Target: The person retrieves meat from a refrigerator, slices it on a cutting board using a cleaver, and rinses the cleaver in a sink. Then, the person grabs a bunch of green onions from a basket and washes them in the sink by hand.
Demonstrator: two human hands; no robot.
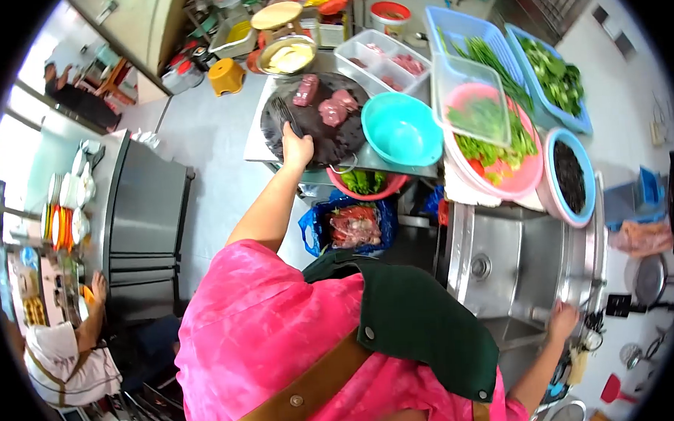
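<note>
My left hand (298, 146) is closed round the black handle of a knife (281, 112), whose dark blade lies over the round black cutting board (290, 149). Two portions of raw meat are on that board: a block (306, 90) near the far edge and a lumpy piece (335, 111) beside it. My right hand (563, 321) is far to the right at the side of the steel sink (495, 272). Its fingers are curled, and what they grip, if anything, is too small to make out.
A turquoise bowl (401, 130) sits right of the board, near a divided meat container (376, 57). Beyond are a pink bowl of greens (532, 178) and blue baskets (520, 33). Below the counter lies a blue bag of meat (308, 230). At left, another person (56, 361) sits by a steel counter.
</note>
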